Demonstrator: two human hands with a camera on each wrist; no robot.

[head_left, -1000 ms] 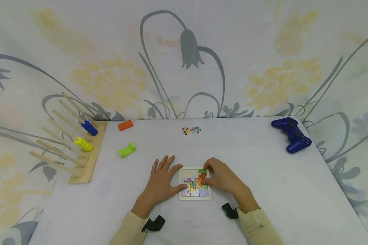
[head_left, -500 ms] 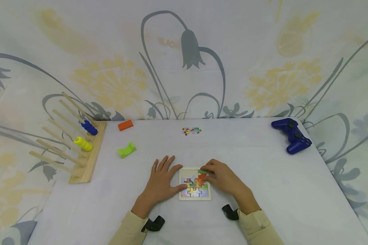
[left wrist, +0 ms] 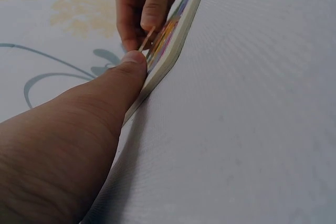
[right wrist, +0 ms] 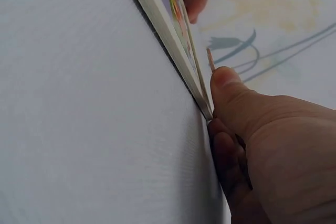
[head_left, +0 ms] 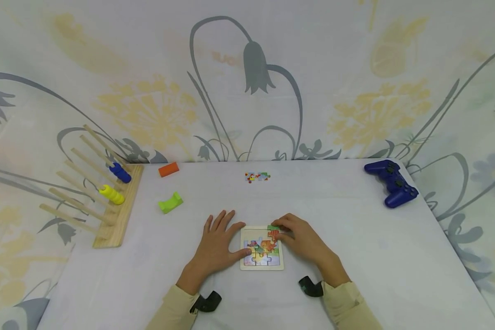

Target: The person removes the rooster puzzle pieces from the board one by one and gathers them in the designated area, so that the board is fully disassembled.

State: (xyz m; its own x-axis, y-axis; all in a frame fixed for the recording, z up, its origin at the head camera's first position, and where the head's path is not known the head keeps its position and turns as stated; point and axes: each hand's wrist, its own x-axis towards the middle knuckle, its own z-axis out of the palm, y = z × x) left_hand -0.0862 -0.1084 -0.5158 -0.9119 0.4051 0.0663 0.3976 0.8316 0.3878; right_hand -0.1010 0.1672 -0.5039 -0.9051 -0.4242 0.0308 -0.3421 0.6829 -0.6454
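A small square jigsaw puzzle (head_left: 261,261) in a pale wooden frame lies between the two hands, its lower rows filled with coloured pieces. My left hand (head_left: 217,245) is spread flat beside it, with the thumb resting on its left edge. Between thumb and fingers my right hand (head_left: 303,240) pinches a green and orange puzzle piece (head_left: 273,233) over the puzzle's upper right corner. In the right wrist view that puzzle piece (right wrist: 210,60) stands tilted, its thin edge showing above the thumb. Most of the right fingers' undersides are hidden in the head view.
Loose puzzle pieces (head_left: 257,176) lie at the table's back. To the left are an orange block (head_left: 168,169), a lime green block (head_left: 171,202) and a wooden peg rack (head_left: 125,215) with blue and yellow beads. A blue game controller (head_left: 392,183) lies at the back right.
My right hand shifts slightly left, then back right, and the pinched piece now looks tilted up at the corner, with bare tray beside it. The left hand stays in place.
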